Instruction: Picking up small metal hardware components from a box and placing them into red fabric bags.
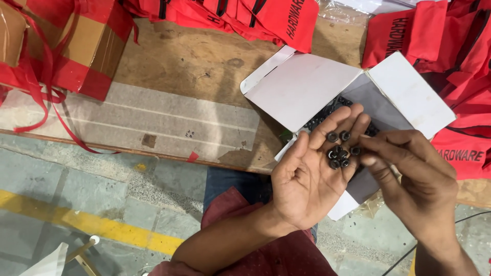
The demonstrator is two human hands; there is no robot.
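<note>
While the head camera is looking down, the left hand (302,179) is lying palm up with its fingers released and stretched, and it is carrying a small heap of dark nuts (340,151) on the base of the fingers, not clenched around them. The right hand (414,179) is reaching in from the side, and its fingertips (364,149) are touching the edge of the heap, pinched at one nut. Under both hands a white cardboard box (302,87) is standing open on the wooden table (189,56), with more nuts inside. Red fabric bags (460,56) are lying around it.
</note>
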